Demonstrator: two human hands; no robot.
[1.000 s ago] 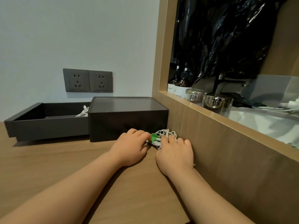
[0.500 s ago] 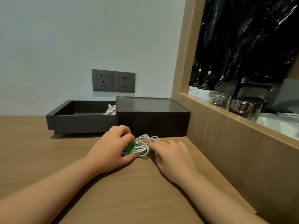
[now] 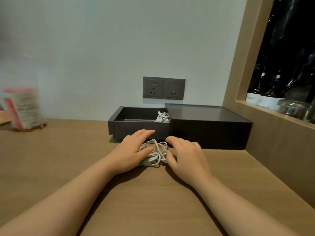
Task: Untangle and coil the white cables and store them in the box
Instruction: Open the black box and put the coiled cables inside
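- Your left hand (image 3: 131, 151) lies low beside the tangle of white cables (image 3: 156, 155). Its four fingers are stretched forward and released, and only the thumb rests on the left edge of the tangle.
- Your right hand (image 3: 187, 156) is arched on the other side, with the fingers bent. The thumb tip touches the right edge of the tangle. Whether it pinches a strand or only touches it, I cannot tell.
- So the tangle lies on the wooden table (image 3: 85, 150), between your two thumbs. A small green piece (image 3: 142, 162) shows at its near corner, close under your left thumb.
- Just beyond your left fingertips stands the open drawer (image 3: 136, 129) of the dark box. The fingertips are very near its front wall, but I cannot say if they touch it.
- Beyond your right fingertips is the box cover (image 3: 209, 126).
- Deeper in the drawer, at its right end and well past your left fingertips, a stored white bundle (image 3: 162, 116) lies already. I judge this part of the work as done.
- In the tangle between your thumbs the loops cross each other without order. I judge that you must first free the strands, then coil them, then put them in the drawer.
- How many cables are inside this tangle is not clear, so I can only say that a good part of the task is left.
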